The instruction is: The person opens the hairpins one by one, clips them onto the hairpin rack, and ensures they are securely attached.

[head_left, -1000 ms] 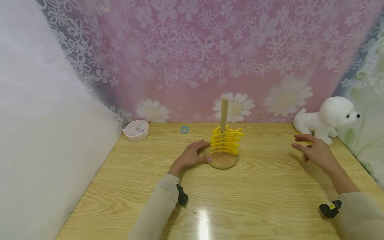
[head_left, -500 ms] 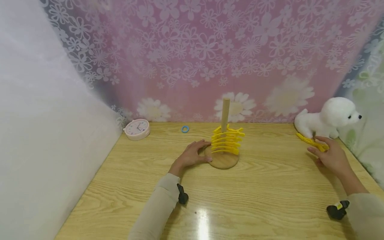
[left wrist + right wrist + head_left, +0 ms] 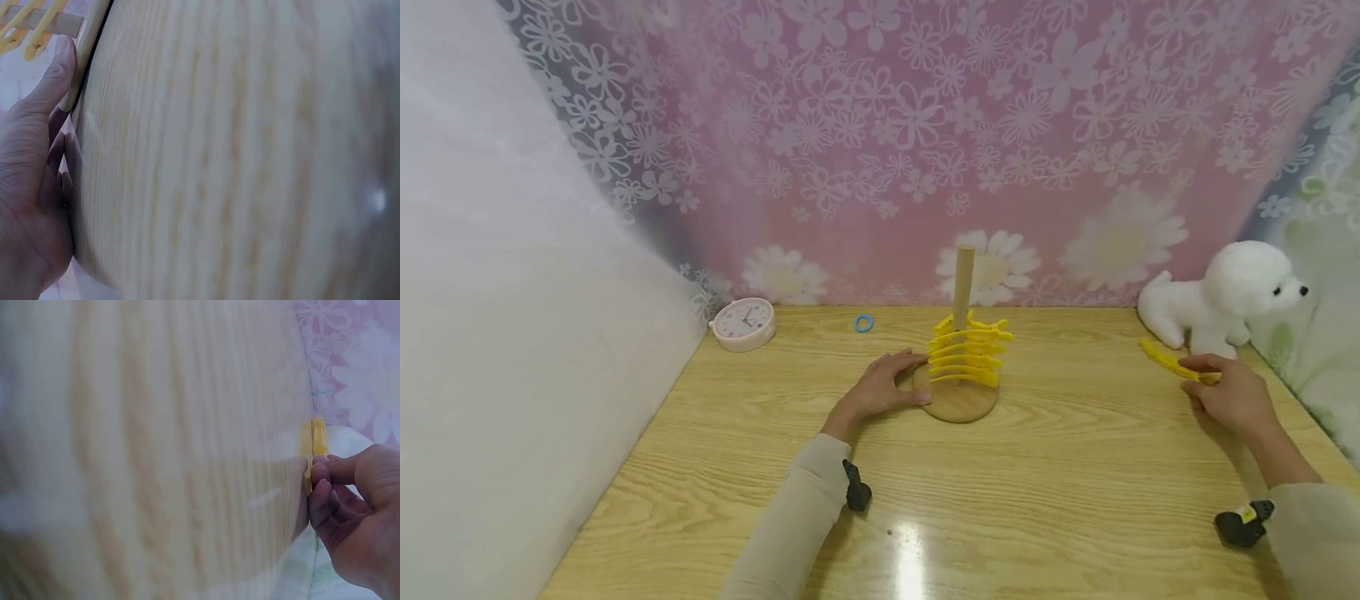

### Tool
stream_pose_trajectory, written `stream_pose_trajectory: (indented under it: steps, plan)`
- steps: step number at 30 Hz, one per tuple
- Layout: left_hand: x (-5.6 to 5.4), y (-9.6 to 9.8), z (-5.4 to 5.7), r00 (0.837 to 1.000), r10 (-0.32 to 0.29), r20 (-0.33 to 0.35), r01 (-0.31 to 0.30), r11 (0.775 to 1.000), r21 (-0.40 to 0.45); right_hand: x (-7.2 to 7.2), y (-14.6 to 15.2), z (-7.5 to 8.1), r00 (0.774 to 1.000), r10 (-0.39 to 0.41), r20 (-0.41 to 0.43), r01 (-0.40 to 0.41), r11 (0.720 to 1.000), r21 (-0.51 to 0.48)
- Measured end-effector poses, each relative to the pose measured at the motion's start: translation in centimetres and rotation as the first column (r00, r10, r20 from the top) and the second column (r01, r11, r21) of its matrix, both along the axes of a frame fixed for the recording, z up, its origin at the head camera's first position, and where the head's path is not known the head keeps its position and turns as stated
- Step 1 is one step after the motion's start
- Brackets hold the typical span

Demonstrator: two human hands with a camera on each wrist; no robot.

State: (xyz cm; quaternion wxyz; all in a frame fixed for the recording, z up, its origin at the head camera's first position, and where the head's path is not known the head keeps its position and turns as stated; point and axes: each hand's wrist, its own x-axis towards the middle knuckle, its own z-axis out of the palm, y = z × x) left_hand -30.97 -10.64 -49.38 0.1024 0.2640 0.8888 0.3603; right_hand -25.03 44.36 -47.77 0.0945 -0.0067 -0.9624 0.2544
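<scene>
A wooden stand with a round base (image 3: 958, 407) and an upright rod (image 3: 963, 279) stands mid-table. Several yellow hair clips (image 3: 962, 361) are stacked along the lower part of the rod. My left hand (image 3: 878, 388) grips the left side of the base, its thumb (image 3: 59, 69) against the rim in the left wrist view. Far to the right, my right hand (image 3: 1234, 402) pinches one end of a loose yellow hair clip (image 3: 1165, 359) between thumb and fingers. The clip's other end points to the back left; in the right wrist view the clip (image 3: 319, 436) lies at table level.
A white toy dog (image 3: 1213, 300) sits just behind the right hand. At the back left are a pink clock (image 3: 742, 323) and a blue ring (image 3: 863, 323). A flowered pink curtain (image 3: 880, 167) closes off the back of the wooden table (image 3: 1037, 500).
My right hand has moved right and down to the loose hair clip and now pinches it. The clip has shifted slightly away from the toy dog. The left hand stays at the stand's base.
</scene>
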Motion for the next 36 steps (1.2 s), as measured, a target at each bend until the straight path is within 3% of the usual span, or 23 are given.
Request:
stream_pose_trajectory:
  steps: [8,19,28,36]
  plan:
    - [-0.2,0.1,-0.4,1.000,0.000,-0.008,-0.001,1.000,-0.012,0.0,0.3,-0.6,1.000,-0.003,0.007,0.003,1.000,-0.025]
    - [-0.2,0.2,-0.4,1.000,0.010,-0.005,-0.010,1.000,-0.025,0.5,0.1,-0.1,0.997,-0.075,0.028,0.077,0.994,-0.079]
    - [0.1,0.0,-0.2,1.000,0.023,0.020,-0.023,1.000,-0.008,0.6,-1.2,0.1,0.998,0.058,-0.008,-0.059,0.988,-0.144]
    - [0.1,0.2,-0.2,1.000,0.027,0.003,-0.027,0.999,-0.024,0.4,-1.0,-0.1,0.999,0.044,-0.010,-0.045,0.985,-0.164]
